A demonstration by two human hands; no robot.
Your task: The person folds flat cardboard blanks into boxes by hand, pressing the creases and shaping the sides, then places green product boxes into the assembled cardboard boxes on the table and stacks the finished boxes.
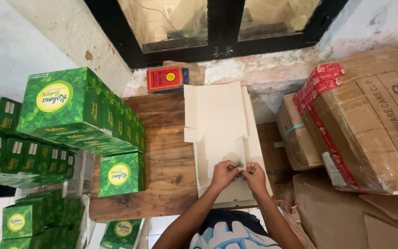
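Our left hand (pixel 224 172) and our right hand (pixel 255 174) come close together over a flat, unfolded cardboard box blank (pixel 217 120). Both hands have their fingers curled in, and each one pinches a small bit of the blank near its bottom part. The fingertips of the two hands almost touch each other. We cannot tell just which flap they pinch, because the hands hide it.

From the head camera we look down on it all. We see the pale blank lying on a brown wooden table (pixel 162 152), and its far end reaches up toward the wall under a window with a black frame (pixel 217 32). A small red box (pixel 164 78) lies on the ledge just past the top of the blank.

On the left side of the table sits a stack of green boxes (pixel 77 110) with a yellow circle on each. One more green box (pixel 121 174) stands by itself near the table's front edge. More green boxes (pixel 24 219) are piled lower down on the left.

On the right we see a big brown carton (pixel 374 120) with red tape on it, tilted on top of other brown cartons (pixel 298 138). They are near the blank but do not touch our hands.
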